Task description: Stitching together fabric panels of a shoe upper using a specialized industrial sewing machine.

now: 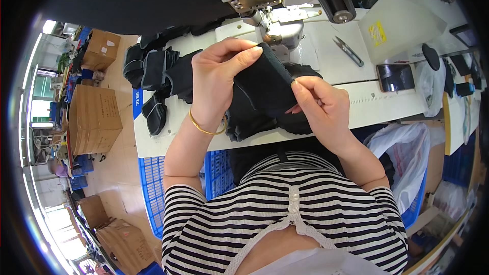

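Between my two hands a black fabric piece (262, 84) is stretched, its folded edge running slantwise from one pinch to the other. My left hand (224, 69) grips the upper end of that edge between thumb and fingers. The lower right end is pinched in my right hand (321, 102). Just beyond my hands stands a sewing machine (277, 25) with its needle area lit. More black fabric pieces (249, 125) lie on the table under the held one. Bundles of black cloth (155, 69), some tied with thread, rest at the table's left.
On the white sewing table (356, 99) lie thread snips (348, 52) and a phone (396, 78) to the right. Blue plastic baskets (219, 173) stand below the table edge. A white plastic bag (407, 158) lines one at the right. Cardboard boxes (95, 119) stand along the left floor.
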A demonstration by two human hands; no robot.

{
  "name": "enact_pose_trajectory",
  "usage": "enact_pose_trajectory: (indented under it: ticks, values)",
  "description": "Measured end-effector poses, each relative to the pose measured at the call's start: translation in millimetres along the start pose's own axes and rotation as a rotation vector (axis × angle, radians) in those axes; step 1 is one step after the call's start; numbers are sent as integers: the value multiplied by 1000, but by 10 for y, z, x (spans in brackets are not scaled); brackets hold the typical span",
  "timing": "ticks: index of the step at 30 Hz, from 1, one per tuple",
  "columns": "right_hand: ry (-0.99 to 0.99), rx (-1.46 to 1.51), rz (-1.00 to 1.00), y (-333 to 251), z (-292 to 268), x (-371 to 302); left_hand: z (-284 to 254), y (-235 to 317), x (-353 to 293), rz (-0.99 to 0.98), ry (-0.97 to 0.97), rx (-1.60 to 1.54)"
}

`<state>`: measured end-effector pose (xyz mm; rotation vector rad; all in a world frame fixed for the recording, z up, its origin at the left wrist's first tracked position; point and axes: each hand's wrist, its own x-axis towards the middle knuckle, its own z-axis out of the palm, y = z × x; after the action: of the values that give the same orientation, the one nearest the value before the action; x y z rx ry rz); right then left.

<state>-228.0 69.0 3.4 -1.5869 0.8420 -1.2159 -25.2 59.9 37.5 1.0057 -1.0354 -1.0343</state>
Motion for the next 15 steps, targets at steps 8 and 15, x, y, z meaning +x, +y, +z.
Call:
enact_pose_trajectory:
  ticks: [8,15]
  values:
    - [-117,251,235,-56,32,97,-103,73,408,-273,-160,99]
    - [-77,278,216,-11,48,194,-52,158,562,-315,-131,118]
